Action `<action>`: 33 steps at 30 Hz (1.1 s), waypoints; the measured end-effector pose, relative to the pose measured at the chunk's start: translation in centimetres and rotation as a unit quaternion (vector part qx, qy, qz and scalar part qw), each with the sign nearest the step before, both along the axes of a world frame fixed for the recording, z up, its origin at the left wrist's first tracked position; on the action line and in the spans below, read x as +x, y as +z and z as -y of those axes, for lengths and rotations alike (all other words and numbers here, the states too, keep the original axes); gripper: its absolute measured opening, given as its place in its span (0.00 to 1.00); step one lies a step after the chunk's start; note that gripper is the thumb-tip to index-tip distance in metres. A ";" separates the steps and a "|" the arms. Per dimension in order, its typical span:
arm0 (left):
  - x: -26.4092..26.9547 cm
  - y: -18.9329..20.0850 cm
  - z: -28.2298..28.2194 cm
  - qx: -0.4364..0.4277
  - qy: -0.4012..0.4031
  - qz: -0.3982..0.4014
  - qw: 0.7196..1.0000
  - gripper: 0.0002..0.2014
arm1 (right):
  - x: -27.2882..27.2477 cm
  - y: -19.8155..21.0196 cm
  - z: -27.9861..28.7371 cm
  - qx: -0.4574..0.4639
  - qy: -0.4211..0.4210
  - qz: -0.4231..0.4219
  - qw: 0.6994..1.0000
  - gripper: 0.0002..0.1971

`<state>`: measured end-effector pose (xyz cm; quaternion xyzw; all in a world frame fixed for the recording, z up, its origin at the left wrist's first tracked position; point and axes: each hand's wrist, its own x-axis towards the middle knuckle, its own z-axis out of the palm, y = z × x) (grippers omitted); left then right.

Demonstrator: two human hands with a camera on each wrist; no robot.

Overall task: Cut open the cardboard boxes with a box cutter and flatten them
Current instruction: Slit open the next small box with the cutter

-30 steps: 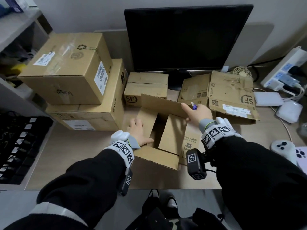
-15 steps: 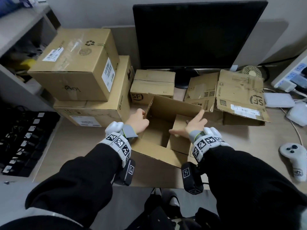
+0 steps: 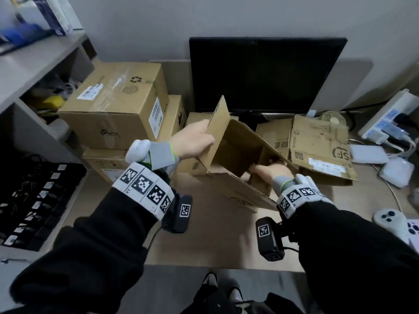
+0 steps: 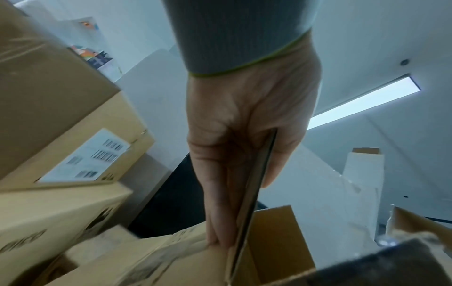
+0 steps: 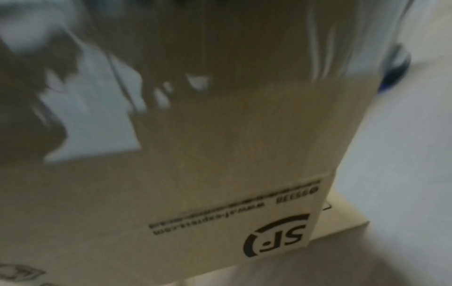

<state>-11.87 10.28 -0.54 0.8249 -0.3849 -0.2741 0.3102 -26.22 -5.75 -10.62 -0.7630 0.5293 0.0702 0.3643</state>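
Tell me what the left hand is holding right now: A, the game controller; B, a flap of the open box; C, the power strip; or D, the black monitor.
B: the left hand pinches an upright flap of the open box, thumb on one side and fingers on the other in the left wrist view.

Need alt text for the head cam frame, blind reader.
Two hands lift an opened cardboard box above a desk: the left hand grips its raised flap, the right hand reaches inside. Sealed boxes are stacked left; a dark monitor stands behind.
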 end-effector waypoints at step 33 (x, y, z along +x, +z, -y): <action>-1.0 -10.2 -1.4 0.368 -0.280 0.115 0.879 0.37 | -8.8 -8.0 0.9 0.297 -0.254 0.160 0.906 0.02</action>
